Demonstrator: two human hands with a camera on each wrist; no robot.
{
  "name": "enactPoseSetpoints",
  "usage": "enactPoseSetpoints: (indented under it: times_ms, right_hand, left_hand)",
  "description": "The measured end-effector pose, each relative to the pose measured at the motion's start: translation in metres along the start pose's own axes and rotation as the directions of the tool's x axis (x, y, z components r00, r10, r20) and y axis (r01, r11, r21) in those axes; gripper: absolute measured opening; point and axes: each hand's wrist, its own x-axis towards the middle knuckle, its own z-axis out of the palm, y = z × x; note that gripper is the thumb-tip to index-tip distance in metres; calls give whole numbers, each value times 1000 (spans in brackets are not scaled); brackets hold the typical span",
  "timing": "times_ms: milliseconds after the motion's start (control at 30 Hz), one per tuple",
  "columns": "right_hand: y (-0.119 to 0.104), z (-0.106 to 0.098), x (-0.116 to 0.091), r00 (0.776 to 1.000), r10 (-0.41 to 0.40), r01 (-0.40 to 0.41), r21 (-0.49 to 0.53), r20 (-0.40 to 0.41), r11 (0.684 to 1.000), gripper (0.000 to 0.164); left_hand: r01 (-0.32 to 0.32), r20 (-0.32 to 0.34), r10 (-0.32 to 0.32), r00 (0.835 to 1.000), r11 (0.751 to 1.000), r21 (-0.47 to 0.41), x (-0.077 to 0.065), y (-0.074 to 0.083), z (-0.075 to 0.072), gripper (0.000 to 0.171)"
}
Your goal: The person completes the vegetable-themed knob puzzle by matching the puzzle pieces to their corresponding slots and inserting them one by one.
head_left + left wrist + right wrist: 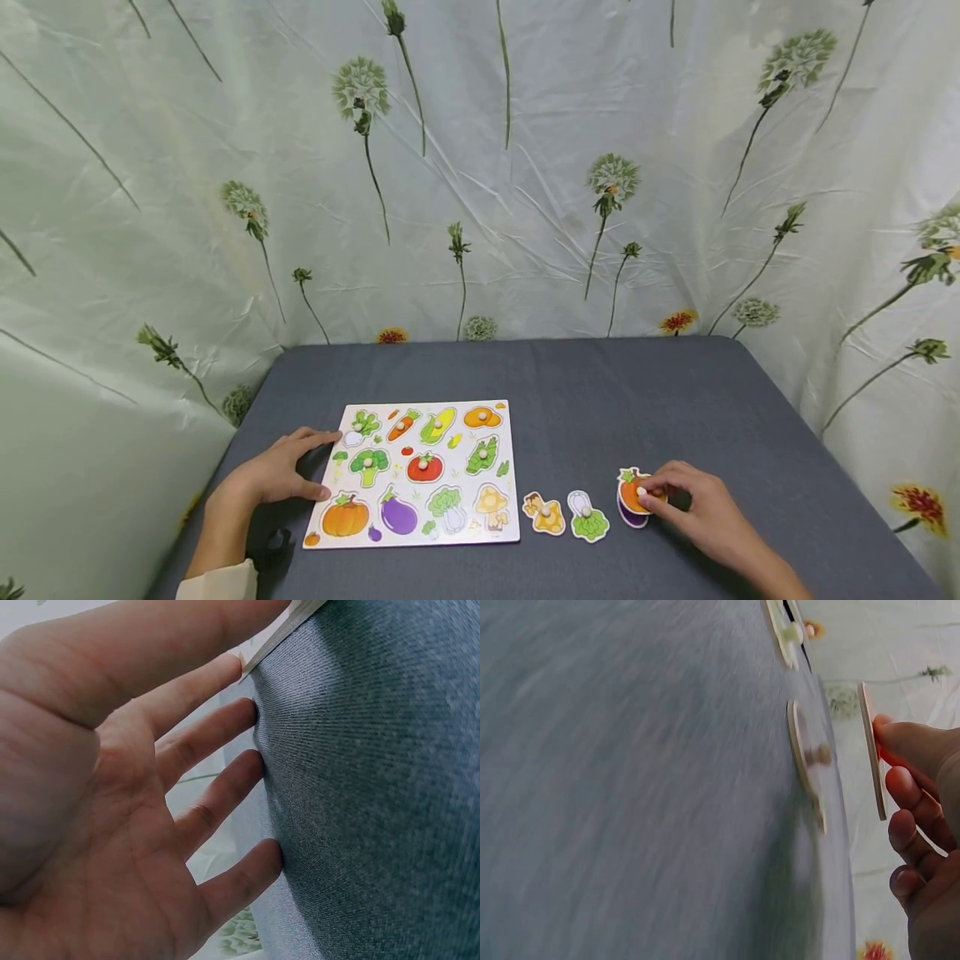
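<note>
My right hand (697,507) pinches the knob of an orange pumpkin puzzle piece (629,493). In the right wrist view this piece (871,750) appears edge-on, lifted off the table. A purple eggplant piece (632,517) lies below, partly hidden by the pumpkin in the head view. At the left, my left hand (273,471) touches the edge of a white vegetable puzzle board (420,543) with thumb and index finger spread. The left wrist view shows the other fingers of that hand (142,817) extended against the cloth.
Between board and right hand lie a mushroom piece (545,514) and a leafy cabbage piece (589,518). Knobbed pieces, among them a tomato (427,472) and broccoli (367,475), sit in the board. Grey cloth (600,400) covers the table; a flowered curtain (525,208) hangs behind.
</note>
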Motion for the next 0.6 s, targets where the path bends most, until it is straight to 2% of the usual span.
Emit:
enactPoseSetpoints:
  times_ms: [400, 600]
  right_hand:
    - [-20, 25, 33, 1000, -8, 7, 24, 25, 1000, 21]
    - [-30, 33, 46, 999, 14, -17, 63, 46, 998, 18]
  left_hand:
    - [10, -2, -10, 1000, 1000, 7, 1, -1, 0, 97]
    - [6, -4, -6, 1000, 1000, 7, 1, -2, 1, 97]
